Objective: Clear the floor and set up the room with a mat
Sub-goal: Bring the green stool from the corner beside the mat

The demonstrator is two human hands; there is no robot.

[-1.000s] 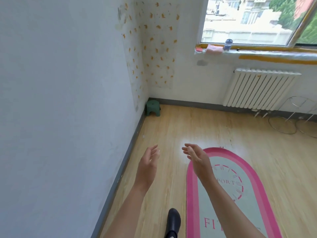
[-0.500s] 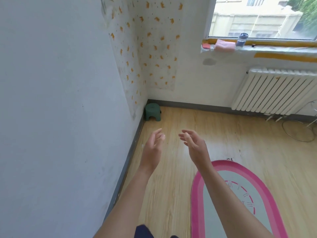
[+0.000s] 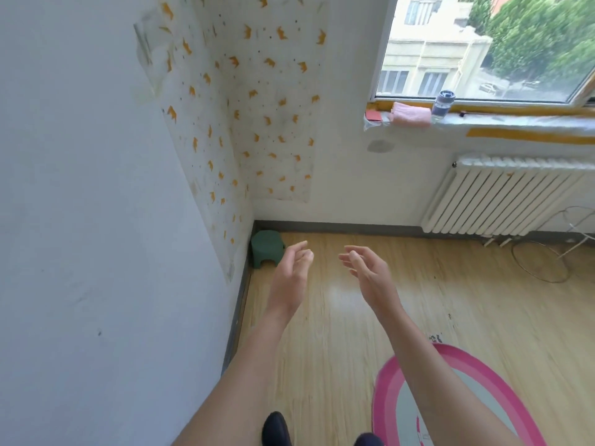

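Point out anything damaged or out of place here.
The crown-patterned wall sheet is peeling loose at its upper left corner. A wire stand seems tipped over on the floor by the radiator.

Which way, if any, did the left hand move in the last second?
Yes. The left hand went forward, toward the green stool in the corner, and now appears beside it.

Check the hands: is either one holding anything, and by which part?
Nothing is held. The left hand and right hand hang open above the floor.

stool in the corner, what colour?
Dark green; the stool sits in the wall corner, seen in the head view.
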